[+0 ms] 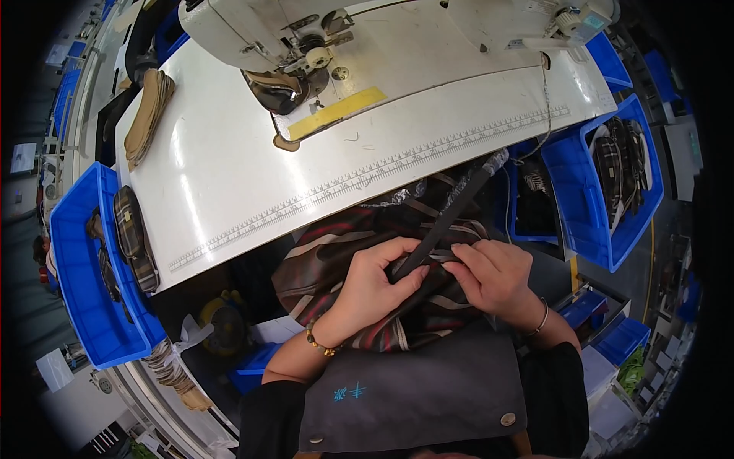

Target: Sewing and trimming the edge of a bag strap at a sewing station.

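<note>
Head: apron (pixel 428 382) lettered blue; fingers (pixel 410 283) pinch strip (pixel 451 213).

Dark strip (pixel 451 211) held over striped cloth (pixel 325 249) at sewing table (pixel 195 200)

The strip is gripped between thumb and fingers of the left hand (pixel 380 281). The fingertips of the right hand (pixel 493 277) are brought together just beside it; what is pinched there is too small to tell. The cloth is bunched beneath both hands, in front of the table edge. A sewing machine (pixel 229 32) is mounted at the table's far side. Tan pieces (pixel 148 115) are stacked at far left. The table is flanked by a left blue bin (pixel 75 256) and a right blue bin (pixel 572 191).
</note>
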The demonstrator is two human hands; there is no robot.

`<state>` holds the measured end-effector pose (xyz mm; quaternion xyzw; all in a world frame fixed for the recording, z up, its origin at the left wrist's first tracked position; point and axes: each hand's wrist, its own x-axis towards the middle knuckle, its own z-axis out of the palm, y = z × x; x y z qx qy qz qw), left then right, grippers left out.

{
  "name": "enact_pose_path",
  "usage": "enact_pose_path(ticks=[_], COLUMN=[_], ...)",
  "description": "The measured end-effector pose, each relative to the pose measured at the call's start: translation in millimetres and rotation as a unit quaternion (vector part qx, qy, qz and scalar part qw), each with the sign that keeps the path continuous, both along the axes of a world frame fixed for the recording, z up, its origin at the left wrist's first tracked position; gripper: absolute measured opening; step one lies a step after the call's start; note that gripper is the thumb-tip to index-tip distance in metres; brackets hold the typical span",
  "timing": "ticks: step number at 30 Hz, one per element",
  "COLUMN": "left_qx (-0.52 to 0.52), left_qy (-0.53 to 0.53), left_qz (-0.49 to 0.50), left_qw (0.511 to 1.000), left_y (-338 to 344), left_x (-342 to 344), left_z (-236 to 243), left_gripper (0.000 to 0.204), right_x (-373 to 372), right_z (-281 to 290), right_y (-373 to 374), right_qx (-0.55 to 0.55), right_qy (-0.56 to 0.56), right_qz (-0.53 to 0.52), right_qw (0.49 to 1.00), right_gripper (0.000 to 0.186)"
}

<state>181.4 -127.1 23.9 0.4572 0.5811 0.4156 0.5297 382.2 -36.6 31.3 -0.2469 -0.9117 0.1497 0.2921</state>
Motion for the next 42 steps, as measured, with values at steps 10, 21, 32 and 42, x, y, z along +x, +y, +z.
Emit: enact_pose_path(ticks=[10,21,32,42], left_qx=[0.009,-0.004,0.006,-0.012], left_qy=[0.001,0.003,0.004,0.011], left_qz=[0.011,0.0,0.002,0.005], left_qw=[1.0,1.0,1.0,1.0], left_y=[-0.4,0.9,0.8,1.4], left_x=[1.7,0.1,0.1,-1.4], left_z=[1.1,2.9,2.0,2.3], left_gripper=[0.026,0.025,0.026,0.029], right_x=[-4.1,-3.7,-3.4,-3.0], right_z=[-1.5,0.0,2.9,-1.2], right_y=[-1.6,-1.8,1.4,1.1], right_qx=[0.021,0.026,0.031,-0.003], right_qy=[-0.022,-0.002,-0.026,-0.007], right_qz=[0.004,0.027,0.009,0.053], right_qw=[1.0,0.999,0.999,0.999], right_gripper=[0.025,0.025,0.025,0.023])
